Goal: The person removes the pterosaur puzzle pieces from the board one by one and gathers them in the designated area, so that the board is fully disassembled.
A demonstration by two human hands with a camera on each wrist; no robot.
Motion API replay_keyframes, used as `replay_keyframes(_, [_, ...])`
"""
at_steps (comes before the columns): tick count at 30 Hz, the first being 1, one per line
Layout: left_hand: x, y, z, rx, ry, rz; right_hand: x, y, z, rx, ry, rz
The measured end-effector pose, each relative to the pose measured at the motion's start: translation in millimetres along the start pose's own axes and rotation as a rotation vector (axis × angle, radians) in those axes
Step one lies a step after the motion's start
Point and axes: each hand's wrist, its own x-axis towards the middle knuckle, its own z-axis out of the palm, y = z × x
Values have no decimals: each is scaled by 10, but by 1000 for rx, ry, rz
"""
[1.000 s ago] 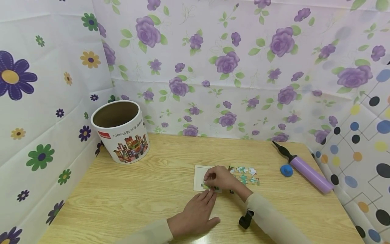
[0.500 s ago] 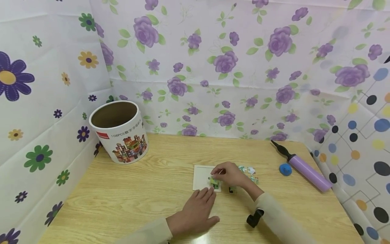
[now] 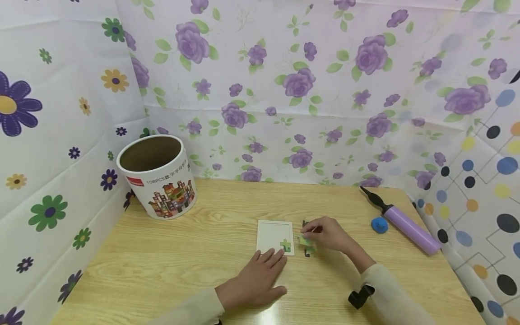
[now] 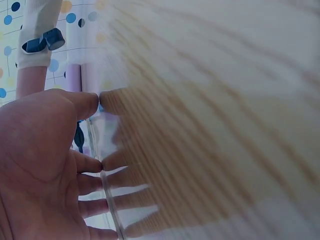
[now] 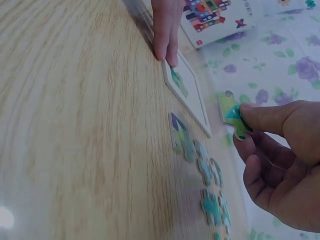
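Note:
My left hand (image 3: 257, 280) lies with straight fingers, its fingertips at the near edge of a pale puzzle board (image 3: 271, 231). In the board's lower right corner sits a green puzzle piece (image 3: 285, 245). Just right of the board, my right hand (image 3: 329, 234) pinches another green puzzle piece (image 5: 230, 111) between thumb and finger. The right wrist view shows this piece raised above the table, with a blue-green patch on it. Below that hand, several loose puzzle pieces (image 5: 211, 206) lie beside the board, partly hidden by it in the head view.
A large white printed bucket (image 3: 158, 180) stands at the back left. To the right lie a purple hand pump (image 3: 410, 228) with a black nozzle and a small blue round object (image 3: 379, 225). Floral cloth (image 3: 260, 113) hangs behind the wooden table (image 3: 183, 253).
My right hand has moved right, from over the board to beside it, with a green piece in its fingers. The piece in the board's corner is uncovered. My left hand stays nearly in place.

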Motion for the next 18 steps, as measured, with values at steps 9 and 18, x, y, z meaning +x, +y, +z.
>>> replay_keyframes(9, [-20,-37,39,-1,6,10,-236,108,-137,-13,20,18])
replay_keyframes(18, [-32,-42,36,-14,18,19,-437,257,-206,-40,33,44])
